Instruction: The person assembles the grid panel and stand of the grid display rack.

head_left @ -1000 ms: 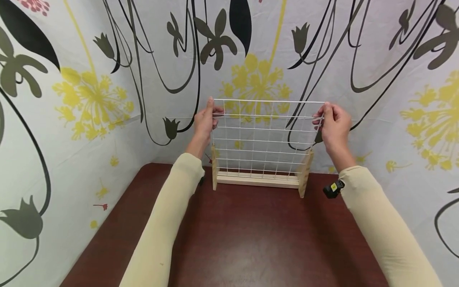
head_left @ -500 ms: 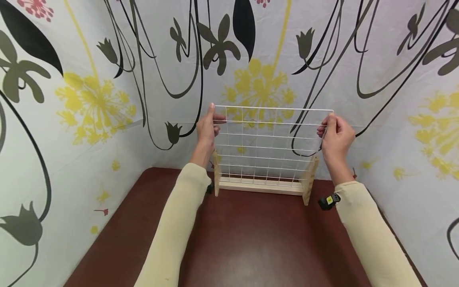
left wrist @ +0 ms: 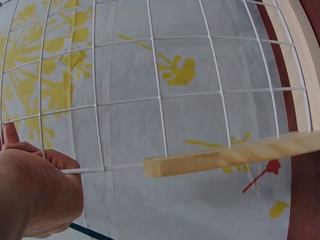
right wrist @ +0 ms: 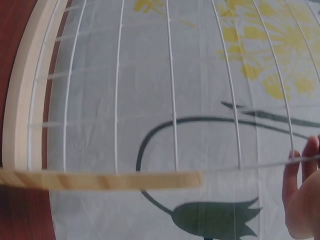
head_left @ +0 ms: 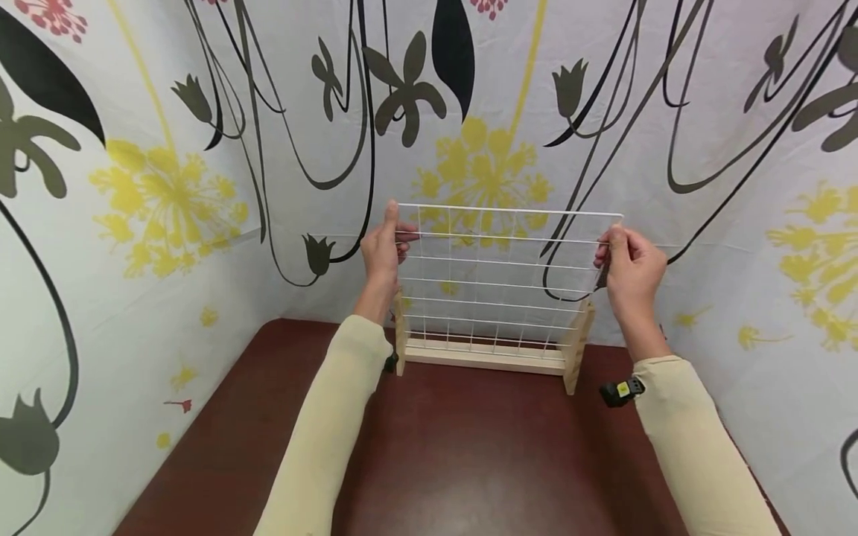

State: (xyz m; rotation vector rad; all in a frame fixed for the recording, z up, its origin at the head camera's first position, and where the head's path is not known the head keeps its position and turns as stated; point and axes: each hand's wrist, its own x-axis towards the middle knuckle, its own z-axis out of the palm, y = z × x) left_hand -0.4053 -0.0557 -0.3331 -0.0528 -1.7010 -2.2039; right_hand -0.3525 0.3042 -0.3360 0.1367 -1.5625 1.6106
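Note:
A white wire grid panel stands upright in a light wooden stand towards the back of the table. My left hand grips the panel's left edge near the top corner, thumb pointing up and fingers reaching behind the wires. On the opposite side, my right hand pinches the right edge just below the corner. Both lower corners sit between the stand's wooden side pieces, seen close in the left wrist view as a side piece and in the right wrist view as another side piece.
The dark red-brown table reaches towards me in front of the stand. A white floral cloth hangs behind and along both sides. A small black device is at my right sleeve's cuff.
My right hand has slipped slightly down the panel's right edge, baring the top corner. My left hand keeps its hold. The head view has shifted a little.

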